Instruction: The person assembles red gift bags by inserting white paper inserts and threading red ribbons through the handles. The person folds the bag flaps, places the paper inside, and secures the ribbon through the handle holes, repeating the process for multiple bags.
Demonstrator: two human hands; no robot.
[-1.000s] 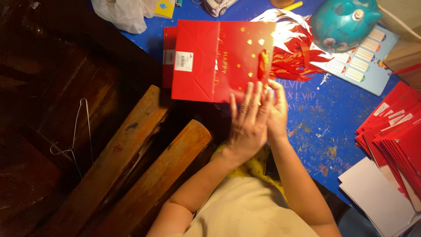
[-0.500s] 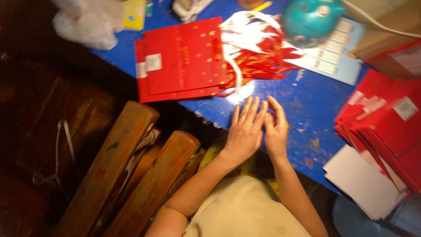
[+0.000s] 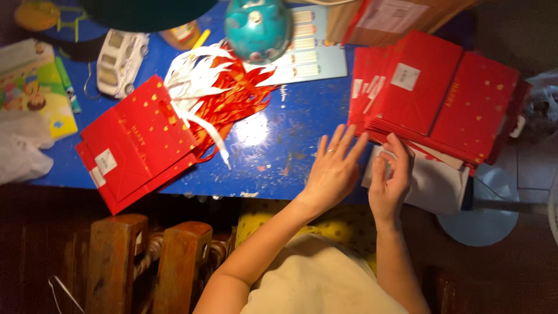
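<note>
While both hands [image 3: 360,171] spread, glossy flat red bags [image 3: 436,96], scuffed blue table [image 3: 279,151]

teal piggy bank [image 3: 257,27]: parked at the far edge of the blue table [image 3: 279,157]
ribbon pile [image 3: 224,93]: red and white, spilled just below-left of the piggy bank
toy car [image 3: 121,61]: white, well left of the piggy bank
picture book [image 3: 35,87]: left of the toy car

We see a blue table [image 3: 279,157], scuffed with pale marks. The flat paper bags [image 3: 136,145] and the stacked bags [image 3: 442,93] are red with small gold dots. The ribbons [image 3: 226,87] are red and white. The round bank [image 3: 257,28] is teal. The sheets [image 3: 433,183] are white.
</note>
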